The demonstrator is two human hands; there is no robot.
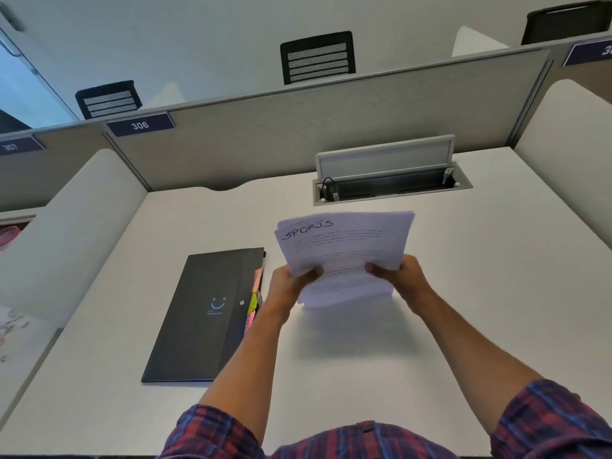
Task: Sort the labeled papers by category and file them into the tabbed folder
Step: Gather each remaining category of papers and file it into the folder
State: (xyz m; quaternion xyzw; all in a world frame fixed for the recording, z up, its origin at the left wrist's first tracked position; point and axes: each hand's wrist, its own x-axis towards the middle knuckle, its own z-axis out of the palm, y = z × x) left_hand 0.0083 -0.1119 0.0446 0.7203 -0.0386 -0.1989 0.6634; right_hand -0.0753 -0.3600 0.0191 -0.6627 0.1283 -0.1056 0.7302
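I am holding the stack of papers [344, 250] up off the white desk [480, 293], my left hand [291, 283] and right hand [400, 276] each pinching its near edge with curled fingers. The top sheet is reading "SPORTS". The dark tabbed folder [202, 316] is lying closed to the left, coloured tabs [253, 303] along its right edge.
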